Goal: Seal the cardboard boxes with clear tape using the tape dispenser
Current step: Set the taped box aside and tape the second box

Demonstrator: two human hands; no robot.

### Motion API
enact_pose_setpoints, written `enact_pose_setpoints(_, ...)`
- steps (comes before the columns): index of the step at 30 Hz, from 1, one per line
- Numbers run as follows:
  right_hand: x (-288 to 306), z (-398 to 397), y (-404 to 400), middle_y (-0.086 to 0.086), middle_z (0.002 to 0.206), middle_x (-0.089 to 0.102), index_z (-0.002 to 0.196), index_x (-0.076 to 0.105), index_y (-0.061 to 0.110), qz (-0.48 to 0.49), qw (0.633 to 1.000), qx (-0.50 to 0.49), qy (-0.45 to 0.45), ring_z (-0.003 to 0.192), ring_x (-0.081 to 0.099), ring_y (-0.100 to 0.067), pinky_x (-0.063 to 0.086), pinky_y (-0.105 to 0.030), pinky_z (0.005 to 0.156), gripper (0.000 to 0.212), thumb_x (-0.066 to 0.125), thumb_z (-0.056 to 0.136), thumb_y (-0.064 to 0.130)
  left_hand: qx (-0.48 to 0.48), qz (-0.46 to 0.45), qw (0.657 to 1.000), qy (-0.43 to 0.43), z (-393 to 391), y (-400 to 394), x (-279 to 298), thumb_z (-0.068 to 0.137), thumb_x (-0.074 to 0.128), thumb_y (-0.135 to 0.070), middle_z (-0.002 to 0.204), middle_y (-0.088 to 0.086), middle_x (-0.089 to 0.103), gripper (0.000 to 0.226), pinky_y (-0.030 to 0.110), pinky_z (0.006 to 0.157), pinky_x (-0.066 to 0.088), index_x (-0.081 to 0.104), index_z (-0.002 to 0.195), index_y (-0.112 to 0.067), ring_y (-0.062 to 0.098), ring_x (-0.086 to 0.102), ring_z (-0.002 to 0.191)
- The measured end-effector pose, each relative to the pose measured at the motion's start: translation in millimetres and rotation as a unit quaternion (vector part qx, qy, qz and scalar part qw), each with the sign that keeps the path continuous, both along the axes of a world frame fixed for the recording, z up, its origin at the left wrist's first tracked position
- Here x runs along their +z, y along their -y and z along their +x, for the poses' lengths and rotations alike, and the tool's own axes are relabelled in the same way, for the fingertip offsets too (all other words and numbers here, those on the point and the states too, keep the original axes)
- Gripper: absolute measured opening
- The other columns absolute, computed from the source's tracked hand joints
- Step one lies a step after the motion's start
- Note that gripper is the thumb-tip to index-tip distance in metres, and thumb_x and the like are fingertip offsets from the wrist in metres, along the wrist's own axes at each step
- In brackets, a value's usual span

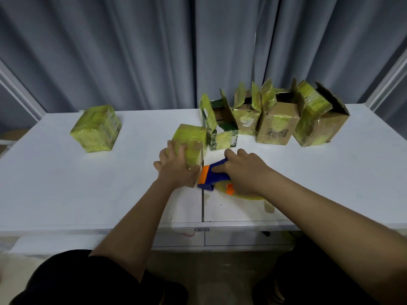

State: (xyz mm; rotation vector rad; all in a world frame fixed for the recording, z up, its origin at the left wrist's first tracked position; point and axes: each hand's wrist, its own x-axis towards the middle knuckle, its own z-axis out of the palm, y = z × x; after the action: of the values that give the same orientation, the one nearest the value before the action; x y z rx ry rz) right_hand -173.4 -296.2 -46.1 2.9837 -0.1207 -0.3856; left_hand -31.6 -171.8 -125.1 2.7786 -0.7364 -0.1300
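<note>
At the centre of the frame the left hand (176, 164) wraps its fingers round the near face of a closed, tape-covered box (190, 142), steadying it on the white table (88, 194), it seems, so it won't slide under the tape's pull, while the right hand (244, 170) clenches the handle of the blue and orange tape dispenser (212, 175), nose just beside the box's lower right edge. A sealed box (95, 128) sits apart at left, likely set aside as finished; four open boxes (275, 115) wait in a row at upper right
</note>
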Motion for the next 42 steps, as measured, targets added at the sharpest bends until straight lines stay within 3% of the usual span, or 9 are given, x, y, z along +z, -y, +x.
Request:
enact_pose_setpoints(4, 1, 18, -18, -0.010, 0.129, 0.039, 0.138, 0.045, 0.024, -0.004, 0.999, -0.037, -0.018, 0.114, 0.043, -0.035, 0.037, -0.036, 0.073, 0.046, 0.048, 0.093, 0.012, 0.004, -0.002, 1.000, -0.023, 0, -1, 2, 0.084, 0.054, -0.057, 0.157, 0.005, -0.002, 0.069, 0.048, 0.106, 0.020, 0.022, 0.139, -0.032, 0.031, 0.009, 0.141)
enact_pose_setpoints(10, -2, 28, -21, -0.013, 0.129, 0.041, 0.139, 0.042, 0.018, -0.005, 0.993, -0.081, -0.089, 0.116, 0.045, -0.037, 0.047, -0.042, 0.089, 0.052, 0.058, 0.089, 0.018, 0.002, 0.004, 0.999, -0.037, -1, -4, 9, 0.086, 0.053, -0.053, 0.158, 0.006, -0.005, 0.067, 0.048, 0.106, 0.019, 0.021, 0.140, -0.032, 0.034, 0.009, 0.141)
enact_pose_setpoints(19, 1, 12, 2, -0.010, 0.133, 0.037, 0.143, 0.036, 0.043, 0.040, 0.998, -0.021, -0.035, 0.118, 0.041, -0.035, 0.033, -0.036, 0.075, 0.052, 0.044, 0.096, 0.023, -0.005, -0.015, 1.000, 0.008, -1, -4, 1, 0.083, 0.057, -0.055, 0.156, 0.004, 0.005, 0.067, 0.048, 0.103, 0.024, 0.027, 0.138, -0.030, 0.032, 0.016, 0.139)
enact_pose_setpoints(24, -5, 2, -5, -0.008, 0.123, 0.039, 0.140, 0.039, 0.043, -0.004, 1.000, 0.000, 0.014, 0.112, 0.042, -0.033, 0.031, -0.035, 0.074, 0.049, 0.046, 0.096, 0.022, -0.009, -0.050, 0.999, -0.005, -1, -6, 0, 0.083, 0.061, -0.049, 0.156, 0.003, 0.005, 0.067, 0.047, 0.104, 0.022, 0.028, 0.138, -0.029, 0.031, 0.014, 0.139)
enact_pose_setpoints(29, -2, 12, -9, -0.008, 0.128, 0.038, 0.137, 0.045, 0.037, -0.041, 0.999, 0.000, -0.009, 0.116, 0.040, -0.035, 0.030, -0.037, 0.077, 0.043, 0.045, 0.097, 0.021, -0.007, -0.042, 0.999, -0.014, -2, -7, 1, 0.083, 0.059, -0.052, 0.158, 0.004, 0.001, 0.068, 0.046, 0.105, 0.020, 0.027, 0.139, -0.030, 0.030, 0.012, 0.140)
enact_pose_setpoints(35, 19, 12, 15, -0.009, 0.139, 0.036, 0.138, 0.047, 0.030, -0.204, 0.979, 0.027, 0.000, 0.128, 0.034, -0.035, 0.035, -0.044, 0.097, 0.046, 0.056, 0.093, 0.025, 0.003, -0.041, 0.999, 0.012, -3, -5, -2, 0.080, 0.059, -0.055, 0.157, 0.004, 0.008, 0.069, 0.045, 0.102, 0.025, 0.032, 0.138, -0.028, 0.030, 0.018, 0.138)
enact_pose_setpoints(37, 21, 4, 35, -0.014, 0.142, 0.030, 0.143, 0.038, 0.031, -0.211, 0.977, 0.017, 0.037, 0.127, 0.035, -0.038, 0.037, -0.046, 0.097, 0.053, 0.055, 0.093, 0.027, 0.005, -0.036, 0.999, 0.032, -3, -4, -3, 0.077, 0.057, -0.059, 0.157, 0.004, 0.010, 0.073, 0.044, 0.100, 0.027, 0.033, 0.138, -0.027, 0.030, 0.021, 0.137)
enact_pose_setpoints(39, 9, -2, 46, -0.016, 0.141, 0.029, 0.146, 0.031, 0.031, -0.183, 0.982, 0.006, 0.056, 0.122, 0.039, -0.037, 0.039, -0.046, 0.094, 0.058, 0.051, 0.093, 0.044, 0.009, -0.029, 0.999, 0.037, -3, -4, -3, 0.078, 0.060, -0.056, 0.156, 0.004, 0.011, 0.072, 0.045, 0.101, 0.028, 0.033, 0.139, -0.027, 0.031, 0.022, 0.137)
enact_pose_setpoints(42, -19, -13, 45, -0.016, 0.117, 0.049, 0.131, 0.056, 0.026, -0.143, 0.983, 0.025, 0.111, 0.092, 0.052, -0.034, 0.043, -0.043, 0.078, 0.056, 0.028, 0.092, 0.055, 0.007, -0.024, 0.999, 0.032, -3, -4, -3, 0.081, 0.060, -0.054, 0.156, 0.003, 0.011, 0.069, 0.046, 0.101, 0.027, 0.031, 0.138, -0.028, 0.031, 0.021, 0.137)
